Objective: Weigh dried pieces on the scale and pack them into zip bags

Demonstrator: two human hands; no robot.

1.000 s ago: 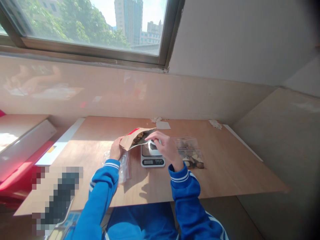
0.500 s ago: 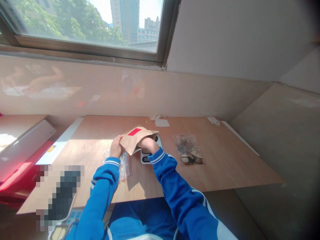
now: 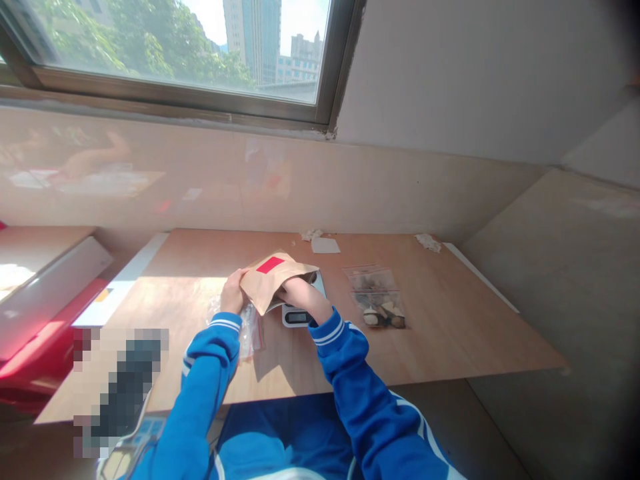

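A brown paper bag [image 3: 257,285] with a red label is tilted above the table, its mouth facing right. My left hand [image 3: 233,291] is closed on the bag's left end. Through the mouth reaches my right hand [image 3: 300,293], its fingers hidden inside, so their grip cannot be made out. Partly under the bag and right hand stands a small white digital scale [image 3: 296,316] with a dark display. Clear plastic zip bags [image 3: 251,337] with red seals lie below my left hand.
Right of the scale lie zip bags [image 3: 377,297], one holding dark and pale pieces. A white paper [image 3: 325,246] and crumpled tissue [image 3: 312,235] are at the back edge, more tissue [image 3: 429,243] at the back right. A pixelated dark object [image 3: 129,383] is at the front left.
My right hand has drawn back a little to the right and toward me, showing more wrist and more of the scale's display. The left hand and paper bag stay nearly in place.
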